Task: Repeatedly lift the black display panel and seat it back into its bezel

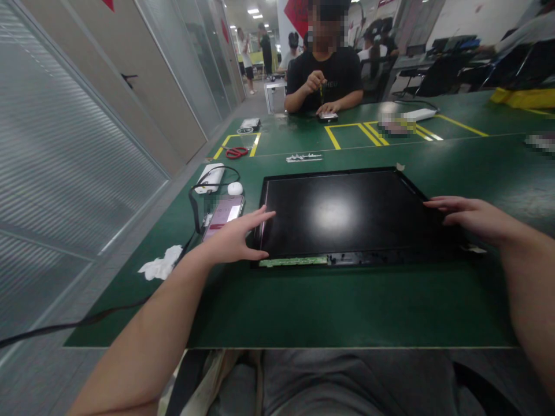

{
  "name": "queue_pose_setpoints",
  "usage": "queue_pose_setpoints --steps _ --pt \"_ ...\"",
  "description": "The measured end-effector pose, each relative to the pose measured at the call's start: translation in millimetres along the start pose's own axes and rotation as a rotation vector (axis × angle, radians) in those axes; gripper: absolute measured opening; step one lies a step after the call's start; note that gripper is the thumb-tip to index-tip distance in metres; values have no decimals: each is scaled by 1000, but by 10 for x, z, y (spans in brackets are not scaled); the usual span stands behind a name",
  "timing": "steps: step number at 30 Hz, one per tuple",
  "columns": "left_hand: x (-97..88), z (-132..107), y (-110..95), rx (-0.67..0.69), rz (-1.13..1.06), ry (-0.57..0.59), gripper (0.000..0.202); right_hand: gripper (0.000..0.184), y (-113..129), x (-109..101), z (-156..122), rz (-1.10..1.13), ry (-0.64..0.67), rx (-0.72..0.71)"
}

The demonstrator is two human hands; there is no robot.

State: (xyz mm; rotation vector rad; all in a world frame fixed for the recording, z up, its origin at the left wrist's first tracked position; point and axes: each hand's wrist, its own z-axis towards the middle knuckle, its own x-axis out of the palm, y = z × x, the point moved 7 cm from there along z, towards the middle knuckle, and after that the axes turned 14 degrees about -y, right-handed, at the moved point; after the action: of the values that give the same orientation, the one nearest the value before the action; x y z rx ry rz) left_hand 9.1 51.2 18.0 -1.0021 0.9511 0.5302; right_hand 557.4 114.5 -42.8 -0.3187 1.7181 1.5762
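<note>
A flat black display panel (pixel 338 216) lies face up on the green table, its dark surface reflecting a bright spot. Along its near edge runs a narrow green circuit board (pixel 295 262). At the panel's left edge is my left hand (pixel 236 234), thumb and fingers spread apart, fingertips over the frame. My right hand (pixel 474 216) rests by the right edge with its fingers stretched out, fingertips at the frame. Neither hand is closed around the panel. Whether the fingertips press on it I cannot tell.
Left of the panel are a phone (pixel 225 215), a white earbud case (pixel 235 189), a white power bank (pixel 210 178), a black cable (pixel 193 208) and crumpled tissue (pixel 162 264). Red scissors (pixel 236 152) and screws on a strip (pixel 303 157) lie beyond. Across the table, a person (pixel 325 78) holds a screwdriver.
</note>
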Motion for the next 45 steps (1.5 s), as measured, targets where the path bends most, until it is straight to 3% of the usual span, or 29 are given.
queue_pose_setpoints --steps 8,13,21,28,34,40,45 --pt "-5 2 -34 62 11 -3 88 55 17 -4 -20 40 3 52" --pt "7 1 -39 51 14 19 83 53 37 -3 -18 55 9 1" --pt "18 -2 -14 49 16 28 81 50 87 -13 -61 57 -9 39" --pt "22 -5 -39 45 74 9 73 43 35 -3 -21 10 -86 52" --pt "25 42 11 -48 91 -130 62 33 97 -7 -38 -5 -82 36" --pt "97 70 78 -151 175 -193 61 34 88 0 -27 -53 -98 39" --pt "175 80 73 -160 261 -126 62 35 135 18 -35 -130 -83 21"
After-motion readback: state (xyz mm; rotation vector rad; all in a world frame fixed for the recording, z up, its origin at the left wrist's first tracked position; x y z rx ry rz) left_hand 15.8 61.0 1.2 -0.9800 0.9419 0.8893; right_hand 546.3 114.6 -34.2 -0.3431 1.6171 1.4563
